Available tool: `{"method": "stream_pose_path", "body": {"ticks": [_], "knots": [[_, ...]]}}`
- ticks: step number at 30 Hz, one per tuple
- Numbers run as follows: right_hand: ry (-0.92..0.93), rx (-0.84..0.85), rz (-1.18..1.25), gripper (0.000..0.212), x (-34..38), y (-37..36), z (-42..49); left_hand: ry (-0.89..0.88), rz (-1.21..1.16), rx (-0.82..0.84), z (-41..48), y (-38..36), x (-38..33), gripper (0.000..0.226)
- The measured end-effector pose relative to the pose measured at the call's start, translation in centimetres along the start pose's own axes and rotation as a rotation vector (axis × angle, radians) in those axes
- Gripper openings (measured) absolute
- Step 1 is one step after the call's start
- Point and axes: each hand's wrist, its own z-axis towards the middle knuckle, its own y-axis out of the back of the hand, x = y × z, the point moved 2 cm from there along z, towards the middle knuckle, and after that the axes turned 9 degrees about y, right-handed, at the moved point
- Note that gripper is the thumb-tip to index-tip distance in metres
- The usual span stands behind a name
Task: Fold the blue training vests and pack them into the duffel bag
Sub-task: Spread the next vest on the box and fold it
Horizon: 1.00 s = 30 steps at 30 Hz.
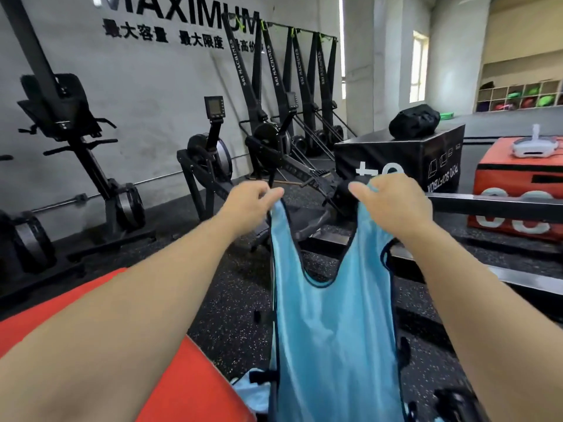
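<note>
Just then the left hand [249,202] pinched one shoulder strap of the vest [332,330] between curled fingers and thumb. The right hand [393,202] gripped the other strap the same way. The vest hung from mid-frame down to the bottom edge. More blue cloth [253,391] lay low, beside a red pad [189,385]. A bag [414,121] sat on a black box [396,159], upper right.
</note>
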Motion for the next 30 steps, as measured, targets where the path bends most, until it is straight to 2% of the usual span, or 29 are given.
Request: {"method": "stream_pose_path", "body": {"ticks": [3, 4, 10, 14, 17, 22, 25, 30], "knots": [[-0.072, 0.234, 0.007, 0.048, -0.4, -3.1, -0.2, 0.053, 0.106, 0.102, 0.8, -0.7, 2.8, 0.046], [-0.088, 0.267, 0.055, 0.050, -0.7, -4.2, -0.5, 0.066, 0.137, 0.127, 0.7, -1.3, 4.1, 0.046], [-0.034, 0.214, 0.240, 0.050, 1.6, -4.6, 0.8, 0.068, 0.121, 0.079, 1.2, -1.7, 7.1, 0.046], [0.071, 0.123, 0.224, 0.047, 6.2, -2.7, 2.5, -0.028, 0.145, -0.096, 2.4, 3.5, 5.6, 0.050], [0.204, 0.055, 0.358, 0.047, 11.8, -1.0, 2.4, -0.051, 0.193, -0.275, 2.3, 9.8, 5.3, 0.051], [0.355, 0.137, 0.563, 0.049, 21.0, -0.5, -1.0, -0.014, 0.312, -0.436, -1.8, 19.3, 10.0, 0.052], [0.389, 0.238, 0.652, 0.050, 25.8, -1.4, -4.3, 0.094, 0.356, -0.413, -6.0, 23.0, 14.7, 0.052], [0.342, 0.442, 0.705, 0.051, 31.2, -7.3, -10.7, 0.307, 0.442, -0.227, -14.6, 23.7, 24.2, 0.053]]}}
